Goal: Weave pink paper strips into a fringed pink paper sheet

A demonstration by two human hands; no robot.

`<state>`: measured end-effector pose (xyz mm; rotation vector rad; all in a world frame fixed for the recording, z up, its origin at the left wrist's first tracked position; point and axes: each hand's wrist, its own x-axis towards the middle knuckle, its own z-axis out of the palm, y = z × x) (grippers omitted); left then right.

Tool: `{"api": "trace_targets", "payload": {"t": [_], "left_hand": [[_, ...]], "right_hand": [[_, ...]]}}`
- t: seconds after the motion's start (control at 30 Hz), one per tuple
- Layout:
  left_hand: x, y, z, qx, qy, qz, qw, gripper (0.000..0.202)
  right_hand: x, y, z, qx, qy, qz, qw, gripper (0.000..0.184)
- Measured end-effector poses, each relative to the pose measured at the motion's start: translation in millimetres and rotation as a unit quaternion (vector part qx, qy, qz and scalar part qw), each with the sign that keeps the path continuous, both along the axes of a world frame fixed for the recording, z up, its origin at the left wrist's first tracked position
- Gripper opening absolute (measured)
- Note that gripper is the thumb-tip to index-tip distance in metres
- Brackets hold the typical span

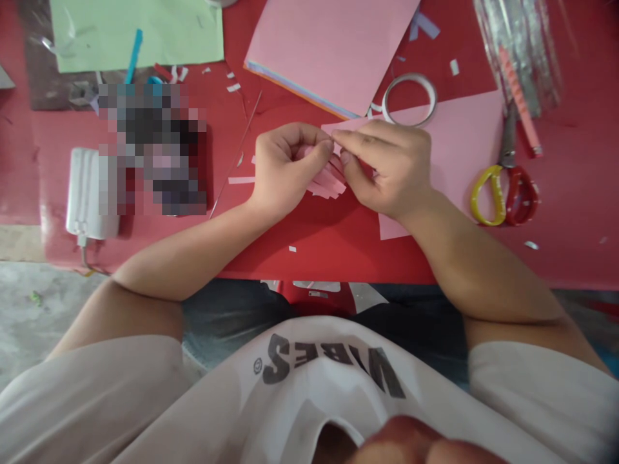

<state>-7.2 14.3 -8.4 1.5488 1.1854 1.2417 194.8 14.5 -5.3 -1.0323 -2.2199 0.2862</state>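
Observation:
My left hand (pixel 283 169) and my right hand (pixel 387 166) meet above the red table (pixel 338 251). Both pinch a small piece of pink paper cut into strips (pixel 327 183), whose fringe hangs out below the fingers. The fingers of each hand are curled and pressed together on it. Under my right hand lies a flat pink sheet (pixel 459 148).
A stack of pink paper (pixel 333 45) and a light green sheet (pixel 135 32) lie at the back. A roll of tape (pixel 410 98) sits by the stack. Scissors with yellow and red handles (pixel 505 187) lie at the right. A white device (pixel 89 193) rests at the left. Paper scraps are scattered about.

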Motion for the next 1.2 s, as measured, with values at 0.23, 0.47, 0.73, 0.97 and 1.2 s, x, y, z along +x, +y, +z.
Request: {"api": "trace_targets", "payload": {"t": [0.23,0.47,0.73,0.97,1.2], "left_hand": [[0.7,10.8,-19.1,0.056,-0.083,-0.008,0.995,0.013],[1.2,9.5,-18.1,0.040,-0.111,-0.008,0.993,0.018],[0.8,3.1,-11.9,0.054,-0.085,-0.001,0.995,0.022],[1.8,-3.2,-3.7,0.067,-0.083,-0.022,0.994,0.019],[2.5,11.6,-25.6,-0.032,-0.120,-0.004,0.992,0.020]], "right_hand": [[4.4,2.3,4.5,0.084,-0.120,-0.007,0.989,0.044],[1.5,-1.5,5.4,0.070,-0.075,0.014,0.995,0.040],[-20.0,-15.0,2.9,-0.092,0.199,-0.047,0.975,0.022],[-13.7,-4.1,0.5,-0.112,0.236,-0.083,0.962,0.026],[-37.9,-14.8,37.5,0.021,0.137,0.031,0.990,0.016]]}}
